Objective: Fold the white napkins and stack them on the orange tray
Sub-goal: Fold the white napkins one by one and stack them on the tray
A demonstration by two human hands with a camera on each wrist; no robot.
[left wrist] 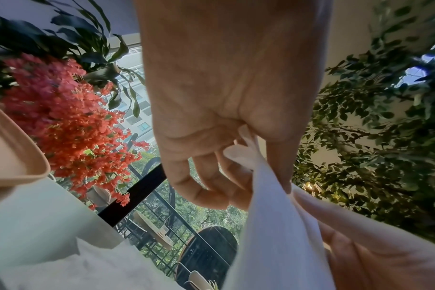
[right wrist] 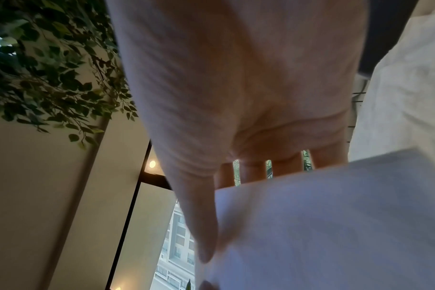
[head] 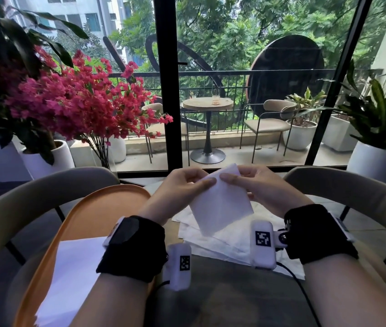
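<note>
Both hands raised above the table, holding one white napkin in the air between them. Left hand pinches its upper left edge, thumb on top, fingers curled behind. Right hand pinches the upper right edge, thumb flat on the near face, fingers behind. Loose napkin pile lies on the table beneath. Orange tray sits to the left, bearing a folded napkin
</note>
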